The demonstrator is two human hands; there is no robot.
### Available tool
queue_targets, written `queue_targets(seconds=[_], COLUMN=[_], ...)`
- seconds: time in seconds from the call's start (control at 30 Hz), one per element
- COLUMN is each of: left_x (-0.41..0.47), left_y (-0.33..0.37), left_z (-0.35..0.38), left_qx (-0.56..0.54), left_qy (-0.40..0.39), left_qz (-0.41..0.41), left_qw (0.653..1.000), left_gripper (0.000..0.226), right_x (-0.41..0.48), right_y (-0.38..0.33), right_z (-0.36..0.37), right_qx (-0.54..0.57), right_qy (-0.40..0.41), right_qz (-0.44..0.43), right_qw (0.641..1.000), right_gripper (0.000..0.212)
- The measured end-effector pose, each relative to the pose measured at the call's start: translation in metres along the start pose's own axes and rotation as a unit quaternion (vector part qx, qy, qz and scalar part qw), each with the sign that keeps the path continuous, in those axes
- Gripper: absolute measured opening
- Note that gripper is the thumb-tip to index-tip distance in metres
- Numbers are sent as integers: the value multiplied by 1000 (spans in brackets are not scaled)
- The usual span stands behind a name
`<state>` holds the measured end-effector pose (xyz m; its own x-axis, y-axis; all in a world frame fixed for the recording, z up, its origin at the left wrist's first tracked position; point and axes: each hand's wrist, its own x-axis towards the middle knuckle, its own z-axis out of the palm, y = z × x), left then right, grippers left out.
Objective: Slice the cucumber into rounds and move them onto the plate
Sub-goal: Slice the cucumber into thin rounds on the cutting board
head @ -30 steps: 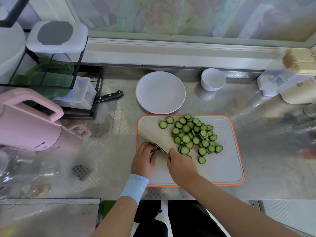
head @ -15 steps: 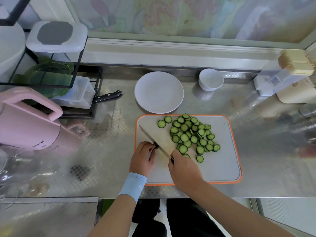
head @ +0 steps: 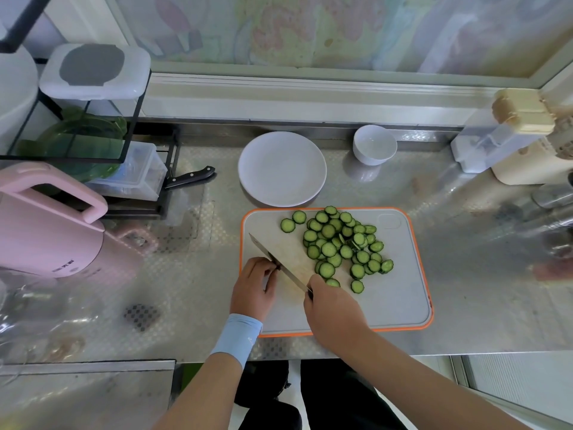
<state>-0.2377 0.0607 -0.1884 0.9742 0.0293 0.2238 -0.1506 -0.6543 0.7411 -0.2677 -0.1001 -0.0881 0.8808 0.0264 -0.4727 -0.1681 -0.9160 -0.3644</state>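
Gripping the knife [head: 262,246] in the right hand [head: 333,311], fingers wrapped snug round the handle, blade slanting up and to the left across the orange-rimmed cutting board [head: 397,290]. Pinning down what looks like a tiny dark cucumber stub [head: 278,267] with the left hand [head: 254,290], fingertips curled and tucked right against the blade's left side. Can't make out much of that stub tbh, mostly hidden under the fingers. Wearing a light blue band on that wrist.

Looking at a loose heap of cucumber rounds [head: 338,243] just right of the blade, spread over the middle and far part of the board, with a couple lying apart near the far-left corner. Spotted the white plate [head: 282,169] just past the board's far edge on the shiny metal surface [head: 465,274], plus a small white bowl [head: 374,144] to its right. Also got a pink kettle [head: 46,231] way off to the left and a spare black-handled knife [head: 189,176] poking out by the rack.
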Motion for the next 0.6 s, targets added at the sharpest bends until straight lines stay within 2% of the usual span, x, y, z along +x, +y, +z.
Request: queue_targets(seconds=[0.6], left_x=[0], left_y=[-3], left_z=[3], left_qx=[-13], left_qy=[22], left_qz=[18], left_qw=[1000], left_gripper=[4], right_x=[21], right_y=[-17], right_z=[-1], right_qx=[-34], right_qy=[-16], right_qz=[1], right_qw=[999], right_gripper=[12])
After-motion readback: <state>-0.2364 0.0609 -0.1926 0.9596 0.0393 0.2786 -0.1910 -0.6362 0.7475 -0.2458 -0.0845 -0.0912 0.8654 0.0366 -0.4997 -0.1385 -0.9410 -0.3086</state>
